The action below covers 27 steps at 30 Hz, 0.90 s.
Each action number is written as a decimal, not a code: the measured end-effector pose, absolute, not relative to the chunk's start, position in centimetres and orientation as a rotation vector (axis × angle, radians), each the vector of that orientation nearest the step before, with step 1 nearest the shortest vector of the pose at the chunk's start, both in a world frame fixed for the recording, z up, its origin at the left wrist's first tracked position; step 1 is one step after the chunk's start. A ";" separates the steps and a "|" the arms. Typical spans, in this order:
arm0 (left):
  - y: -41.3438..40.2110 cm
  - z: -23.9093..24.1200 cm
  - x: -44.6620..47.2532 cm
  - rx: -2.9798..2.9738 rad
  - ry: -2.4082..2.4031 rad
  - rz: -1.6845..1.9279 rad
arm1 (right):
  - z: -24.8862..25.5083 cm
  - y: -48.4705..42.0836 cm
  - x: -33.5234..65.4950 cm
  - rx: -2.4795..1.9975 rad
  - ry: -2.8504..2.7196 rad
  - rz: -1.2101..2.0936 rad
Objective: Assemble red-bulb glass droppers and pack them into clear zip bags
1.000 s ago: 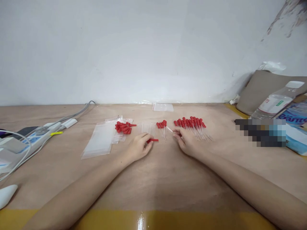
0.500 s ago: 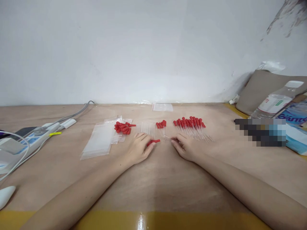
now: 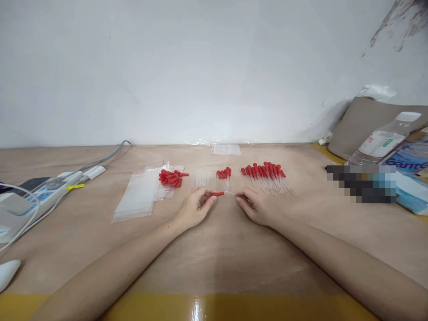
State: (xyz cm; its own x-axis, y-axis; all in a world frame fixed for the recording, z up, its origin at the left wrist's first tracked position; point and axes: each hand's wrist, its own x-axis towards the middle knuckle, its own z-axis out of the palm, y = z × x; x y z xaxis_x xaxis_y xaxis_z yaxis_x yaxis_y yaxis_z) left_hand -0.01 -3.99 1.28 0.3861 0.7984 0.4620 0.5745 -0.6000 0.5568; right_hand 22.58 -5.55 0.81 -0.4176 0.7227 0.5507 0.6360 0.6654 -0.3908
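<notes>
My left hand point(image 3: 195, 206) pinches a red rubber bulb point(image 3: 216, 194) just above the wooden table point(image 3: 217, 249). My right hand point(image 3: 256, 205) pinches a thin clear glass tube point(image 3: 231, 193) whose tip meets the bulb's open end. Behind the hands lie a heap of loose red bulbs point(image 3: 171, 177), a row of bare clear tubes point(image 3: 203, 178), a small group of finished droppers point(image 3: 224, 174) and a larger spread of finished droppers point(image 3: 265, 174).
Clear zip bags point(image 3: 138, 196) lie at the left, one more bag point(image 3: 226, 149) by the wall. A power strip with cables point(image 3: 40, 196) sits far left. A water bottle point(image 3: 384, 140), a tan bag point(image 3: 364, 120) and a blue packet point(image 3: 409, 167) crowd the right.
My right hand brought the glass tube leftward and down to meet the red bulb; my left hand turned the bulb so it points at the tube.
</notes>
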 end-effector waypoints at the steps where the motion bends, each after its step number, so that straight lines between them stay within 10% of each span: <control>1: -3.9 1.2 0.0 2.321 1.196 1.043 | 0.9 -5.6 22.6 -1.052 -2.167 0.155; 27: -4.3 1.0 0.7 2.480 0.835 0.857 | 1.3 -4.7 23.2 -0.836 -2.449 -0.112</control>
